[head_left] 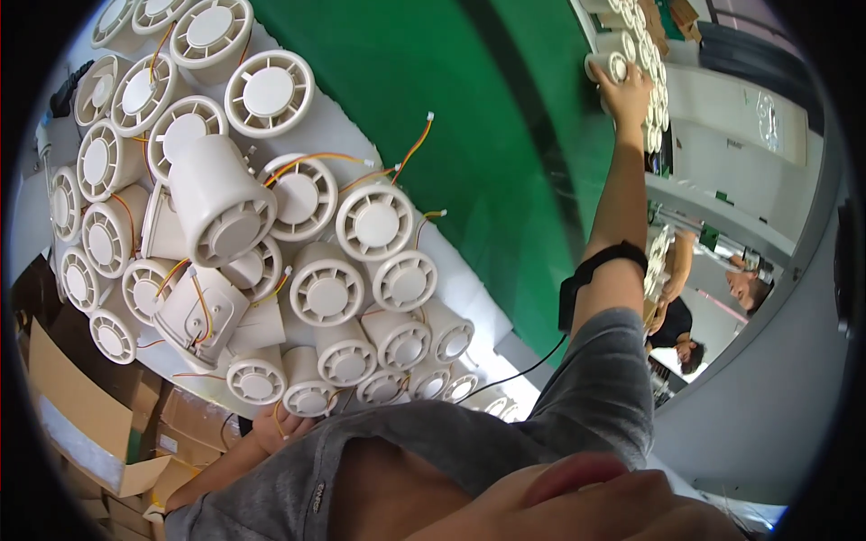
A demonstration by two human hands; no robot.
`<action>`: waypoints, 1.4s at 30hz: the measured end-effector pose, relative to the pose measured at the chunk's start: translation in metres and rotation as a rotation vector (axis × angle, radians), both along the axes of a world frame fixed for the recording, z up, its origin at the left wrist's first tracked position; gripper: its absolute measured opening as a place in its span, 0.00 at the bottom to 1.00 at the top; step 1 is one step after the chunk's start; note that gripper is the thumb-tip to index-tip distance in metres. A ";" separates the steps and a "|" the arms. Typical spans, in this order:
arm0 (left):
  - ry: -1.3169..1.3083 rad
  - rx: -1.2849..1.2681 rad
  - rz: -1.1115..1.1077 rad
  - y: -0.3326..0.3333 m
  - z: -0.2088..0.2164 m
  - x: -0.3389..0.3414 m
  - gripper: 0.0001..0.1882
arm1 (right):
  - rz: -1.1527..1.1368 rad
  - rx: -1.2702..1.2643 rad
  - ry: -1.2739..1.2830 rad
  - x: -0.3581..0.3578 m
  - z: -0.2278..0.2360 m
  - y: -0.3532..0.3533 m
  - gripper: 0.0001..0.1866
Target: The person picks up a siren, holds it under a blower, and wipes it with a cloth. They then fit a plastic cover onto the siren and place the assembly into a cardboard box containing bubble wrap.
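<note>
My right hand (626, 94) is stretched out to the far right, its fingers closed around a white vented housing (600, 68) at the end of a row of similar ones. My left hand (281, 427) is low at the near edge of the piled white housings (327, 290). An orange-yellow wire (278, 417) passes by its fingers, which are partly hidden, so its grip does not show. The piled housings are round plastic cups with slotted rims and flat discs; several trail thin coloured wires. One larger housing (221, 200) lies tilted on top of the others.
A green work surface (451, 117) stretches between the pile and the far row. Open cardboard boxes (81, 406) stand at the lower left. A black strap (606, 270) with a cable is on my right forearm. Other people (678, 329) are at the right, beyond a pale frame.
</note>
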State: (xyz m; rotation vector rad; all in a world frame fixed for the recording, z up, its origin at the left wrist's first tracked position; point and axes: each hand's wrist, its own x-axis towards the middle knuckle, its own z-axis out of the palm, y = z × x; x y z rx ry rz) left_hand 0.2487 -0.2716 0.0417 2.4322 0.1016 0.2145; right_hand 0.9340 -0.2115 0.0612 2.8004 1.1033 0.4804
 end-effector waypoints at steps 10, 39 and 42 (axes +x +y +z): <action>-0.086 0.011 0.120 -0.014 -0.008 0.006 0.06 | -0.136 0.040 0.054 -0.008 0.003 -0.002 0.45; -0.337 0.043 0.244 -0.025 0.000 0.000 0.08 | -0.520 0.989 0.624 -0.245 0.105 -0.123 0.41; -0.331 0.044 0.208 -0.024 0.003 0.002 0.08 | -0.206 1.308 0.809 -0.260 0.116 -0.141 0.35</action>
